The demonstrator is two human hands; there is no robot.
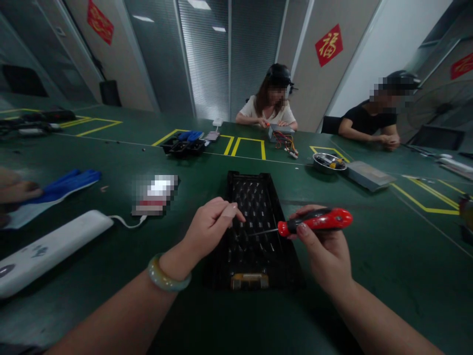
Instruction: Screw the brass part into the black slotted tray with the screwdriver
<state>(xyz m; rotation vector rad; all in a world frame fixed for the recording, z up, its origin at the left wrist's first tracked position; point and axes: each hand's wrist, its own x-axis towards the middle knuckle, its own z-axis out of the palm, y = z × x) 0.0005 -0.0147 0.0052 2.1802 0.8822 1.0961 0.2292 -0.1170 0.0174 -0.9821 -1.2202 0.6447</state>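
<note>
- "While a red-and-black screwdriver point(321, 220) is gripped in the right hand point(328, 246), where is its shaft shown in the head view?"
- "Above the slotted black casing point(254, 207), which is laid on the green table point(236, 325) between both hands; contact cannot be told."
- "And the left hand point(210, 227)?"
- "Held half-curled at the casing's left side; whether anything is pinched cannot be told. Listed farther left: one white elongated unit point(59, 249), corded; one blue glove point(72, 184)."

Long green table point(406, 276) before pale wall panels point(314, 86), red diamond-shaped decorations point(328, 45), dim slatted blinds point(207, 74).
</note>
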